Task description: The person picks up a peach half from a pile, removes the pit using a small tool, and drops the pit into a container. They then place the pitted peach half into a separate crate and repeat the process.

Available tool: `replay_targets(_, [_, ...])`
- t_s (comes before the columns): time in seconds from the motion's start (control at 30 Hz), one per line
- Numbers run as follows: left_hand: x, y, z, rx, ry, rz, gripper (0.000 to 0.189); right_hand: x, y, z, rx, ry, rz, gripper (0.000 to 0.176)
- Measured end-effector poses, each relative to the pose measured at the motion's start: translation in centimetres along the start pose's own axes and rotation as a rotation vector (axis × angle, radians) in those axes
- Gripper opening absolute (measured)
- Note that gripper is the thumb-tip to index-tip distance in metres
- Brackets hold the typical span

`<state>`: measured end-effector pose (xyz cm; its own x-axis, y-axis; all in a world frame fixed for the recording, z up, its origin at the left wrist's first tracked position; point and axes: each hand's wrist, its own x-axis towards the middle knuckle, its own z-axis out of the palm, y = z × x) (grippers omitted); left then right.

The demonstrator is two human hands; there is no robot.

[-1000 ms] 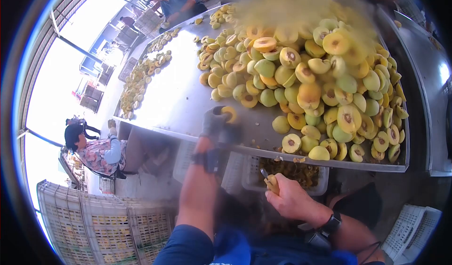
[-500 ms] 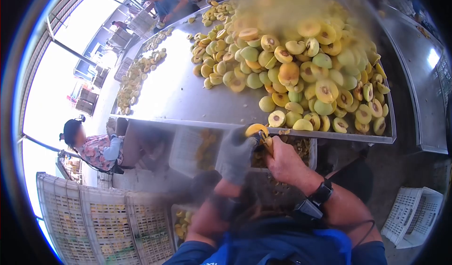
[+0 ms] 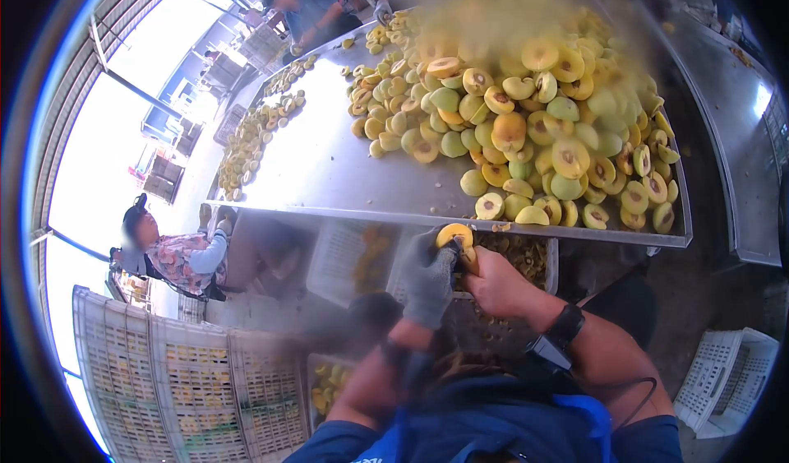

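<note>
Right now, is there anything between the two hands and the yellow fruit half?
Nothing visible. The gloved left hand grips the fruit half, and the bare right hand presses against it, just below the table edge.

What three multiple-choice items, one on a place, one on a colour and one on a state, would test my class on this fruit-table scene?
1. Where is the fruit half that the left hand holds? A on a shelf; B just below the table edge, above the white crate; C on the floor.
2. What colour is its glove? A grey; B red; C blue.
3. The fruit heap is mostly: A whole; B peeled slices; C cut halves.
B: it sits under the rim, over the crate. A: the knit glove is grey. C: pit hollows face up.
</note>
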<state>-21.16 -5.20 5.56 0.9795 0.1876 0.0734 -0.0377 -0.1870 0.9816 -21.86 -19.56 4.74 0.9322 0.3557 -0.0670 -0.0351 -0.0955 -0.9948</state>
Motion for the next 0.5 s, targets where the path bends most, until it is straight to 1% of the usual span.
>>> replay_targets(0.07, [0.3, -0.9, -0.8, -0.102, -0.063, -0.040, 0.027, -0.1, -1.6, -1.0, 0.131, -0.117, -0.016, 0.022])
replay_targets(0.13, [1.0, -2.6, -1.1, 0.039, -0.071, 0.233, 0.028, 0.0, -1.6, -1.1, 0.071, -0.106, -0.015, 0.021])
replay_targets(0.17, [1.0, -3.3, -1.5, 0.100, -0.090, 0.290, 0.028, 0.0, -1.2, -0.8, 0.047, -0.102, -0.010, 0.021])
replay_targets(0.2, [1.1, -3.8, -1.8, 0.160, -0.105, 0.347, 0.029, 0.2, 0.2, 0.0, 0.083, -0.110, -0.058, 0.018])
replay_targets(0.27, [1.6, -3.7, -2.0, 0.236, -0.148, 0.345, 0.029, 1.3, 3.5, 1.8, 0.147, -0.124, -0.157, 0.012])
replay_targets(0.37, [2.0, -3.0, -1.9, 0.328, -0.161, 0.442, 0.027, 0.4, 0.3, 0.3, 0.370, -0.367, 0.268, 0.005])
replay_targets(0.47, [2.1, -1.5, -0.9, -0.265, -0.019, -0.150, 0.025, 0.4, 1.0, 0.0, 0.488, -0.499, 0.250, 0.004])
replay_targets(0.5, [2.1, -1.8, -0.8, -0.186, -0.071, 0.017, 0.025, 0.3, 0.8, 0.1, 0.435, -0.485, 0.165, 0.004])
